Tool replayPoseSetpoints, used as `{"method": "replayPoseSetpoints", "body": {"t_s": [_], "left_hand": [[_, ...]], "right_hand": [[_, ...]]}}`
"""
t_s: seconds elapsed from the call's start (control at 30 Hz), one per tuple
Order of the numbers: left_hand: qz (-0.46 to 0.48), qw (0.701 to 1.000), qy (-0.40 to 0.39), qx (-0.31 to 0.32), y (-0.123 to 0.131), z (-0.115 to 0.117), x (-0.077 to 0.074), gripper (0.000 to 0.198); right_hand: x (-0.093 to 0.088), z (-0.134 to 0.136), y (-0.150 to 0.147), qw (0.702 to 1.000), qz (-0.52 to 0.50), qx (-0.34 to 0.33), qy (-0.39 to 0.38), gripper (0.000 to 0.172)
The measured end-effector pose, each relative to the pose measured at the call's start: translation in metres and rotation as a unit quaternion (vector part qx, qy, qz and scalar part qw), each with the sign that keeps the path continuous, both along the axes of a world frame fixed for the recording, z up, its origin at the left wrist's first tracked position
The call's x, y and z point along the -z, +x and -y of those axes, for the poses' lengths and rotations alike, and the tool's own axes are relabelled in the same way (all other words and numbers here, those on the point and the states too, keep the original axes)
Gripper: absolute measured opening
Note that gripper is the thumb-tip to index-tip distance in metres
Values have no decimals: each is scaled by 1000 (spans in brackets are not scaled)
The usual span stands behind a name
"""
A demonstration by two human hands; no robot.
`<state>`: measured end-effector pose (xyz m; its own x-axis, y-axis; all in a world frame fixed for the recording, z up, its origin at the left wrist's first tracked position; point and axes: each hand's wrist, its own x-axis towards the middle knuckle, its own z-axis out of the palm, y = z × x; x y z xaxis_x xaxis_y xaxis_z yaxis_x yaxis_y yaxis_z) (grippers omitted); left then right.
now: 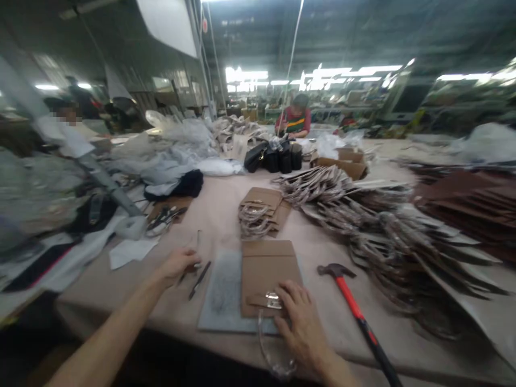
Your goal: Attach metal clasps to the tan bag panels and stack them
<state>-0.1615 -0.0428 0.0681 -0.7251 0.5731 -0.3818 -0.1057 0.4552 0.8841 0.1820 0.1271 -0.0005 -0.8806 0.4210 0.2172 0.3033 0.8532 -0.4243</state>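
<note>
My left hand [182,264] is closed, with thumb and fingertips pinched together above the table. Slender tools show around those fingers, but I cannot make out what is in the pinch. A thin black-handled tool [199,280] lies just right of it. My right hand [300,314] rests with fingers stretched over the lower right of a brown flat panel [268,263]. Its fingertips are beside a shiny metal buckle [273,300] on a strap. A clear-wrapped loop handle [264,344] hangs below the panel. Under the panel lies a grey board [223,295].
A claw hammer [350,298] with a red and black handle lies to the right. Brown pieces with wrapped handles [258,217] are stacked beyond the panel. Large piles of wrapped pieces [374,231] fill the right side. Far back, a person [296,118] sits behind black bags [278,156].
</note>
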Motion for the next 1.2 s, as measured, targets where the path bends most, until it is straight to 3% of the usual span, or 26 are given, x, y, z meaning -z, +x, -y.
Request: {"method": "replayPoseSetpoints", "body": {"t_s": [0.1,0.2,0.3,0.43,0.6,0.8,0.93,1.07,1.2], "left_hand": [[157,971,176,-40,41,-8,-2,28],[275,915,291,-54,82,-21,19,33],[323,882,336,-72,113,-30,44,40],[222,910,340,-80,131,-39,59,50],[76,950,304,-6,127,-40,60,39],[2,958,286,27,130,-32,66,31],[-64,960,263,71,130,-30,62,25],[-69,959,263,81,127,-29,62,20],[-45,957,279,70,126,-26,66,22]], "right_hand": [[2,-5,-6,999,-36,-1,38,48],[7,-11,-11,996,-61,-14,70,46],[7,-12,-13,993,-68,-22,90,44],[2,-11,-13,992,-73,-23,104,44],[3,-11,-15,993,-68,-18,98,46],[8,-11,-15,994,-62,-15,88,46],[-1,-12,-17,993,-63,-23,95,48],[-13,-9,-32,992,-73,-51,93,41],[-13,-5,-52,993,-69,-66,76,31]]}}
